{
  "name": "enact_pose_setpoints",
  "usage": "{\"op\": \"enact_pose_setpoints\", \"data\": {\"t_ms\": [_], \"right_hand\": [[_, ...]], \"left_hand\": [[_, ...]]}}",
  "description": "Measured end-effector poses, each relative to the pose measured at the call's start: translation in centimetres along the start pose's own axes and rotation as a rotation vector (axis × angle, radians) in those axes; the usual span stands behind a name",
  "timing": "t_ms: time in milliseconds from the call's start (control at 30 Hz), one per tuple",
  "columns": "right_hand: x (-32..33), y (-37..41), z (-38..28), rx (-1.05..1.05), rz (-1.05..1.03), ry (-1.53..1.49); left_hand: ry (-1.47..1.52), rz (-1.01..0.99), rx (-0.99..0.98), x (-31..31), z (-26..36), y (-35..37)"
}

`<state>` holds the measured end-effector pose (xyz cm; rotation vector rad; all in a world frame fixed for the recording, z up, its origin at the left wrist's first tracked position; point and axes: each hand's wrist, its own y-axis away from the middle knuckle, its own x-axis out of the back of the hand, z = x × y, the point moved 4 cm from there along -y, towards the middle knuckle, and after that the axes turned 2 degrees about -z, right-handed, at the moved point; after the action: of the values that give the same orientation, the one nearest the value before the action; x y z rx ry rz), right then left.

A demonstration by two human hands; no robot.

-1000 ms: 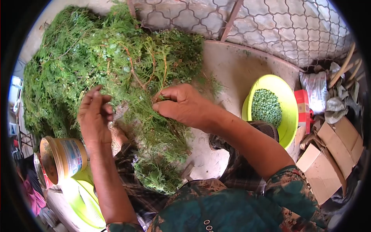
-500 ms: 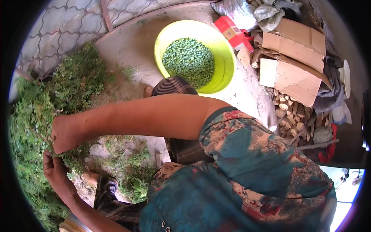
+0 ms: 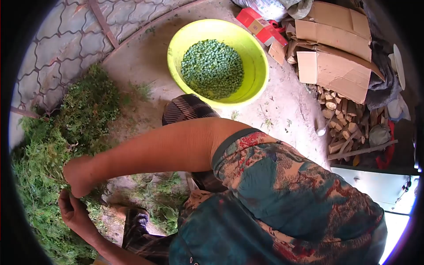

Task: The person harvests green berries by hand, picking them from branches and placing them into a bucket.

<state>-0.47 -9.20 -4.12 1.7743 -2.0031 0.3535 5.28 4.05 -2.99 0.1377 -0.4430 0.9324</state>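
Observation:
My right hand (image 3: 80, 176) reaches across to the left and is closed around a leafy evergreen branch (image 3: 52, 170), its fingers mostly hidden behind the back of the hand. Just below it, my left hand (image 3: 76, 214) has its fingers curled together, close to the same greenery. What the left fingertips hold, if anything, is too small to make out. A big heap of evergreen branches (image 3: 37, 207) lies under and beyond both hands. Farther off, a yellow basin (image 3: 256, 81) contains many small green cones or berries (image 3: 212, 66).
Loose sprigs (image 3: 161, 198) lie on the floor by my legs. A wire mesh fence (image 3: 66, 53) stands at the upper left. To the right are a red box (image 3: 254, 24), flattened cardboard (image 3: 340, 70) and a pile of chopped wood (image 3: 342, 128).
Both hands have shifted slightly right and down in view, staying close together at the branch. The view itself has tilted, so the basin appears a little higher and to the left.

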Motion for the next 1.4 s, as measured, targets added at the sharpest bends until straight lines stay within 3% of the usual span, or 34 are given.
{"op": "enact_pose_setpoints", "data": {"t_ms": [100,267,333,400,467,533,600,667,733,767,833,867,933,967,1000,1033,1167,1300,1400], "right_hand": [[-0.3,-0.2,-0.2,0.007,0.008,0.045],[0.3,0.4,-0.8,-0.029,0.033,0.008],[0.3,0.1,-0.8,-0.046,0.029,-0.013],[0.5,0.7,-0.9,-0.033,0.03,-0.02],[1.1,1.1,-0.9,-0.018,0.044,-0.017],[0.9,1.3,-0.6,-0.005,0.059,-0.052],[0.3,0.9,-0.5,-0.017,0.033,-0.048],[-0.1,0.6,-0.4,-0.074,0.026,-0.049],[0.5,1.1,-0.7,0.001,0.086,-0.112],[1.1,1.9,-0.8,0.07,0.139,-0.179],[2.1,3.3,-0.9,0.216,0.231,-0.322],[2.1,3.4,-1.1,0.301,0.26,-0.408],[0.3,0.6,0.2,0.142,0.043,-0.092],[0.7,1.5,0.2,0.237,0.141,-0.104],[0.7,1.5,0.4,0.038,0.183,-0.212],[1.4,1.8,-0.3,0.128,0.136,-0.097],[1.6,2.8,-1.7,0.178,0.205,-0.149],[1.0,3.1,-2.4,0.274,0.339,-0.023],[0.2,3.6,-2.9,0.239,0.264,0.036]], "left_hand": [[-0.467,0.073,0.012,-1.1,2.6,0.9],[-0.54,0.073,-0.059,-0.9,1.6,0.0],[-0.886,0.273,-0.09,1.1,1.0,-1.0],[-0.753,0.311,0.279,5.2,-0.1,-2.5],[-0.567,0.552,0.133,5.9,3.5,-0.9],[-0.082,0.69,-0.399,5.7,6.9,-0.2],[0.178,0.64,-0.619,3.1,11.4,0.8],[0.022,0.487,-0.531,-4.2,17.5,3.5],[0.117,-0.107,-0.773,-11.7,19.8,5.3],[0.12,-0.1,-0.782,-11.8,19.8,5.2],[0.04,-0.147,-0.49,-12.0,18.6,3.8],[0.118,-0.05,-0.441,-9.7,17.0,2.1],[0.008,0.102,-0.385,-5.0,15.4,0.9],[-0.008,0.173,-0.345,-2.8,14.1,0.4],[-0.02,0.244,-0.31,-0.9,12.6,-0.3],[0.049,0.269,-0.264,0.6,10.8,-0.8],[-0.03,0.147,0.071,1.7,6.9,-1.0],[0.098,0.108,0.158,0.8,5.1,-1.6],[0.292,0.167,0.236,1.3,3.5,-2.6]]}}
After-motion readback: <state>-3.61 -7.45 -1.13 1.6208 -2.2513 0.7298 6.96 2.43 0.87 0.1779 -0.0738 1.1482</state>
